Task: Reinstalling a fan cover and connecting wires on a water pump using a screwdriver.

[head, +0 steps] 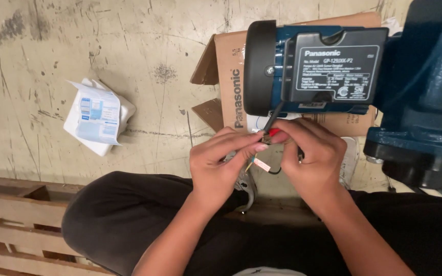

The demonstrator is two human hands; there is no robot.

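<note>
Both hands met just below the blue water pump [333, 66], working on the end of its black power cable [273, 116]. The left hand [218, 163] was pinched shut on the bared wire ends [260, 162], thumb and forefinger pressed together around them. The right hand [315, 158] was closed on the same cable a little further along, its fingertips touching those of the left; a red bit [274, 132] showed between them, too small to identify. A metal tool [249, 189], perhaps pliers, lay on the person's lap beneath the hands. The pump rested on a flattened cardboard box [228, 82] on the concrete floor [144, 56], with a folded paper leaflet [97, 116] well apart to the left. The thin strands looked easy to fray or snap if twisted too hard, and a slack pinch could have let them slip free. The tool seemed liable to slide off the lap.
</note>
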